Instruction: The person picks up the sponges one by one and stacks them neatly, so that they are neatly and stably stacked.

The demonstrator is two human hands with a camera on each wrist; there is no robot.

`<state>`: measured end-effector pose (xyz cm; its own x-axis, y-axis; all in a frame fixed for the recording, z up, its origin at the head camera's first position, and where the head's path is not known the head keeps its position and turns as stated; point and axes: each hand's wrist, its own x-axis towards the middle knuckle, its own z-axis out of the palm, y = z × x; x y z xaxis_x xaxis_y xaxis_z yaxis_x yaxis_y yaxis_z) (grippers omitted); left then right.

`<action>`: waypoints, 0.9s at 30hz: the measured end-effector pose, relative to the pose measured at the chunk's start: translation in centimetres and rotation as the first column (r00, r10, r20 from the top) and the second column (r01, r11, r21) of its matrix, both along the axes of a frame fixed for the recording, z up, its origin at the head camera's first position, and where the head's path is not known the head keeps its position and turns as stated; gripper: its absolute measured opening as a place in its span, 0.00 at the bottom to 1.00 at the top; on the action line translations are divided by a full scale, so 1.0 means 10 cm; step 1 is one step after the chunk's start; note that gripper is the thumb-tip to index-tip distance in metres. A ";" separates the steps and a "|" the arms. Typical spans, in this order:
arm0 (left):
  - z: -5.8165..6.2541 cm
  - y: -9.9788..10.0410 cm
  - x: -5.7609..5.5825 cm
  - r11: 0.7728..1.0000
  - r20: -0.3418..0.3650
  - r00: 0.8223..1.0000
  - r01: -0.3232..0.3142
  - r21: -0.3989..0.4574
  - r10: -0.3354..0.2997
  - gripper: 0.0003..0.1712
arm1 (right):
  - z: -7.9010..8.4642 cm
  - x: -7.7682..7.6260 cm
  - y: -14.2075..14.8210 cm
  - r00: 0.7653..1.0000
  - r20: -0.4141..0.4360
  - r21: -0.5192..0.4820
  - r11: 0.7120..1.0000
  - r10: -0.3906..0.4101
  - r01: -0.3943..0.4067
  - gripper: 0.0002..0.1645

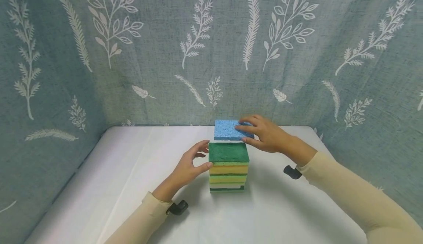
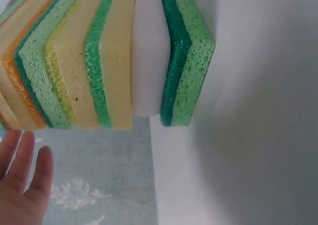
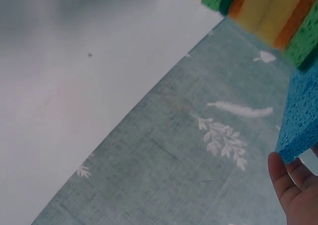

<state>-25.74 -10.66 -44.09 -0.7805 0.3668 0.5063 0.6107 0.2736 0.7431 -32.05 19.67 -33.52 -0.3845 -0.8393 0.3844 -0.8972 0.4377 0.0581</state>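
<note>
honestly that sponge stack point(image 1: 228, 170) in the middle of the tabletop point(image 1: 284, 214) looks wobbly, so if the right hand point(image 1: 264, 133) pinching the blue sponge point(image 1: 228, 130) just above it lands off-centre, the relaxed left hand point(image 1: 188, 168) touching its side probably won't stop a topple

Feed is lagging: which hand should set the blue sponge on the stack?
Right. The right hand already pinches the blue sponge just above the stack; the left hand only steadies it.
</note>
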 end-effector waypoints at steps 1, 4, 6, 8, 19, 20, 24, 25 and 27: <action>0.00 0.00 0.00 1.000 -0.009 1.000 0.000 0.001 0.000 0.39 | -0.01 0.02 0.00 1.000 0.002 -0.007 1.000 0.008 -0.008 0.27; 0.00 0.00 -0.01 1.000 -0.030 1.000 -0.003 0.004 0.003 0.39 | -0.02 0.08 -0.01 1.000 -0.002 -0.022 0.999 0.029 -0.029 0.27; 0.00 0.00 -0.02 1.000 -0.039 0.999 0.000 0.006 0.000 0.38 | -0.03 0.12 -0.01 0.999 -0.006 -0.028 0.999 0.042 -0.042 0.27; 0.00 0.00 -0.03 1.000 -0.046 0.999 0.005 0.007 -0.005 0.38 | -0.05 0.16 -0.01 0.998 -0.006 -0.036 0.998 0.055 -0.056 0.27; 0.06 0.03 0.02 1.000 -0.032 0.999 0.010 0.014 -0.010 0.36 | -0.11 0.31 -0.03 0.996 0.018 -0.076 0.994 0.083 -0.082 0.26; 0.11 0.04 0.05 1.000 -0.028 1.000 0.015 0.019 -0.014 0.36 | -0.11 0.32 -0.04 0.996 0.021 -0.079 0.994 0.083 -0.081 0.26; 0.26 0.07 0.16 0.999 -0.018 0.999 0.033 0.033 -0.032 0.33 | -0.14 0.35 -0.06 0.996 0.020 -0.086 0.993 0.087 -0.085 0.27; 0.26 0.07 0.17 0.999 -0.009 0.999 0.032 0.030 -0.032 0.33 | -0.15 0.36 -0.06 0.996 0.021 -0.088 0.992 0.089 -0.087 0.27; 0.17 0.07 0.10 0.999 -0.009 1.000 0.030 0.032 -0.030 0.33 | -0.16 0.38 -0.06 0.996 0.024 -0.090 0.992 0.089 -0.087 0.28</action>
